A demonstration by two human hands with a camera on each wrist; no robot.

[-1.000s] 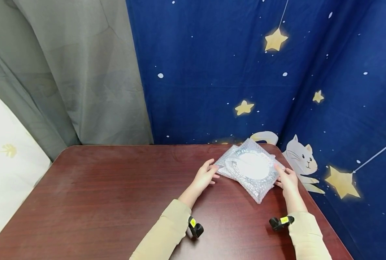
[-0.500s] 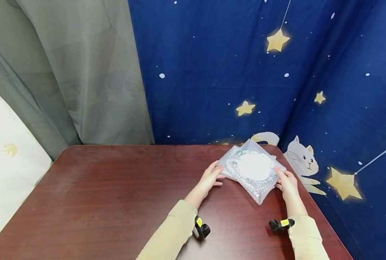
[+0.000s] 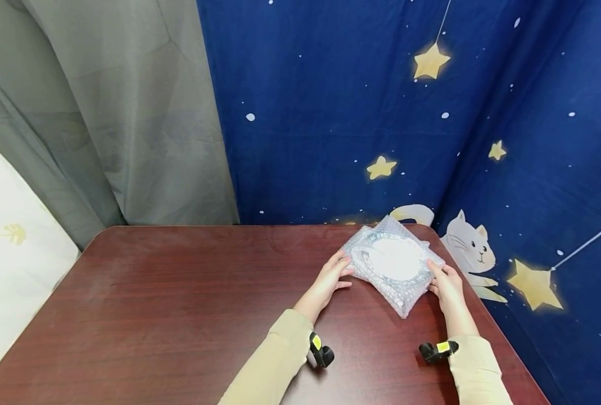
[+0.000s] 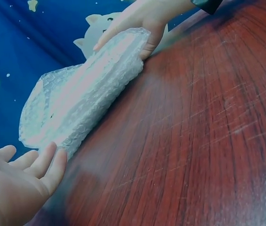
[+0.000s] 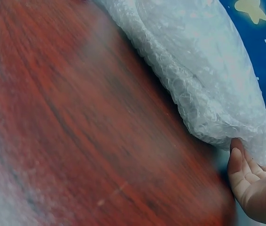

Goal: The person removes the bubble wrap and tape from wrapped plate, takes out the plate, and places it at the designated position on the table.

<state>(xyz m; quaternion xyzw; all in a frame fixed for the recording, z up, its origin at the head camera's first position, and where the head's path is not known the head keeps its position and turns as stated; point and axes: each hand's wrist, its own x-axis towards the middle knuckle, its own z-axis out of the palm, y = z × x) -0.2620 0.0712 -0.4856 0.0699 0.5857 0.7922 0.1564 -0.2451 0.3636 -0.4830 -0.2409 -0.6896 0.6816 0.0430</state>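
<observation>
Of 2 hands, L hand (image 3: 330, 279) is hanging loose, fingers uncurled, at the L edge of the bubble-wrapped pkg (image 3: 395, 257) (1 or 2 stacked, can't tell), while R hand (image 3: 448, 286) is pinching its R corner. The pkg is lying at the far R corner of 1 red-brown table (image 3: 179, 309); 2 wrist cams (image 3: 322, 351) are showing, & behind, 1 blue curtain (image 3: 320, 95) is displaying 4 whole stars (image 3: 431, 61).

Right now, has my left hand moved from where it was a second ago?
Yes. Against the table in the head view, your left hand has moved right, toward the bubble-wrapped package.
</observation>
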